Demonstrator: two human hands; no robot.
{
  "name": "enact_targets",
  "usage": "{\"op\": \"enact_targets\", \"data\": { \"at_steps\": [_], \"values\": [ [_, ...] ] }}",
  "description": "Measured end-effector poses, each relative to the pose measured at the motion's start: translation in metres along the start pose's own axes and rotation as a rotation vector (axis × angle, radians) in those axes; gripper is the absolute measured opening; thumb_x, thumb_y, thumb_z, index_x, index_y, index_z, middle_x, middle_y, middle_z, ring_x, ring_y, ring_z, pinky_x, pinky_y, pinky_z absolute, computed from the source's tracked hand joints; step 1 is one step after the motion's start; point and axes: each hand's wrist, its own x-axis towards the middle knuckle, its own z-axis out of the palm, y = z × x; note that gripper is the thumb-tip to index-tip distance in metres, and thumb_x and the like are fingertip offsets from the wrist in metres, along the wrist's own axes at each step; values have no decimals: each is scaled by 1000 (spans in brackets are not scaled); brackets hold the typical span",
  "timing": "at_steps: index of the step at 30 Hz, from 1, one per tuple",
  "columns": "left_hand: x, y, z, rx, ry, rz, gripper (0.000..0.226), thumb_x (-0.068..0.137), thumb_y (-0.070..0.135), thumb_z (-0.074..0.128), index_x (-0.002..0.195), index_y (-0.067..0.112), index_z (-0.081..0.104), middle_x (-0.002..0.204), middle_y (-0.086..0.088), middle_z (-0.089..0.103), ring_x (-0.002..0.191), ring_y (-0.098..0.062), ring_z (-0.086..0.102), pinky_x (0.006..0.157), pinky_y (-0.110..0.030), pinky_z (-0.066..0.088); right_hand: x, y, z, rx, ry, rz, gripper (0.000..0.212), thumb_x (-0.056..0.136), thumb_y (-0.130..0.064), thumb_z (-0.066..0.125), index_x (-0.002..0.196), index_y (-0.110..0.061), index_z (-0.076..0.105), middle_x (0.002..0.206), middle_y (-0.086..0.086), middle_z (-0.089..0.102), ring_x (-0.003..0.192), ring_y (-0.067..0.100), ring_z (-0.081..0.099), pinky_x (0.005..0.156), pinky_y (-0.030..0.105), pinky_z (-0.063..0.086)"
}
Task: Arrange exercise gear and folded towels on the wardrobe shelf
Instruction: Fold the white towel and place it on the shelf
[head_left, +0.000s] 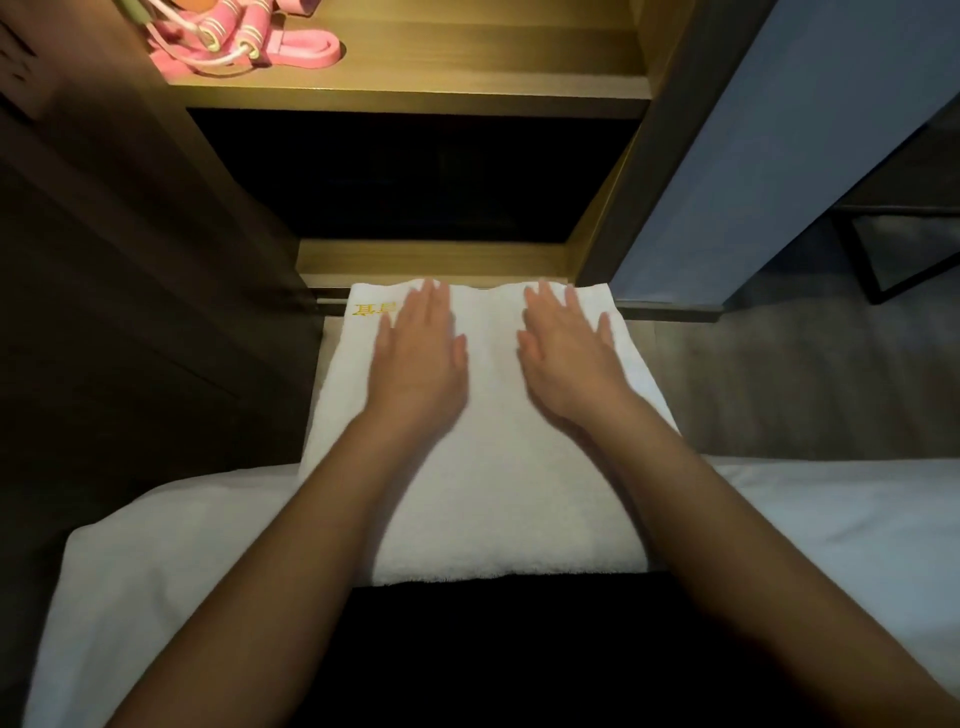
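Observation:
A folded white towel (493, 467) with gold embroidery at its far left corner lies in front of me, its far edge reaching the foot of the wardrobe. My left hand (421, 353) lies flat on the towel's far left part, fingers straight. My right hand (566, 353) lies flat on its far right part, fingers straight too. Up at the top left, pink exercise gear (244, 36), a band and a skipping rope with striped handles, sits on the lit wooden wardrobe shelf (415, 93).
Below the lit shelf is a dark open compartment (415, 176) and a lower wooden ledge (431, 260). A wardrobe door (779, 156) stands open at the right, a dark panel at the left. White bedding (831, 519) spreads on both sides of me. Grey floor lies to the right.

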Motion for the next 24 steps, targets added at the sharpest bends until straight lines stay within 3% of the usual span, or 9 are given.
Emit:
{"op": "enact_targets", "data": {
  "at_steps": [4,8,13,18,22,24],
  "values": [
    [4,-9,25,214,-176,46,55,103,40,21,155,25,12,164,2,3,150,-19,-2,120,-50,1,2,8,24,-224,-133,17,62,99,-57,15,155,-34,-1,163,-6,-11,149,26,-13,116,59,-7],
    [11,-29,27,176,-227,-26,60,97,60,19,153,40,8,163,7,-4,150,-24,-8,117,-55,-2,5,22,22,-137,-165,131,68,91,-71,16,151,-44,-3,162,-6,-16,149,32,-14,114,63,-3],
    [14,-44,28,63,-227,-193,67,93,69,22,152,42,7,163,6,-6,150,-25,-8,115,-58,2,8,33,18,9,-203,279,77,89,-75,21,152,-40,-6,163,0,-15,149,35,-8,117,61,13],
    [19,-65,24,-151,-271,-419,76,88,76,27,152,41,6,163,6,0,146,-34,15,110,-54,24,10,47,14,306,-226,430,83,89,-74,28,154,-35,-6,164,5,-6,147,39,14,115,58,24],
    [15,-78,18,-412,-267,-561,81,88,74,34,153,35,7,152,-8,35,132,-37,40,103,-48,35,10,54,10,435,-221,488,84,90,-72,31,155,-30,-2,161,8,16,143,37,28,113,55,29],
    [16,-80,13,-496,-223,-604,80,89,70,40,153,28,16,147,-9,43,128,-36,45,99,-43,37,14,57,6,519,-199,534,87,90,-72,35,156,-25,1,159,9,23,141,37,32,113,54,30]
  ]
}}
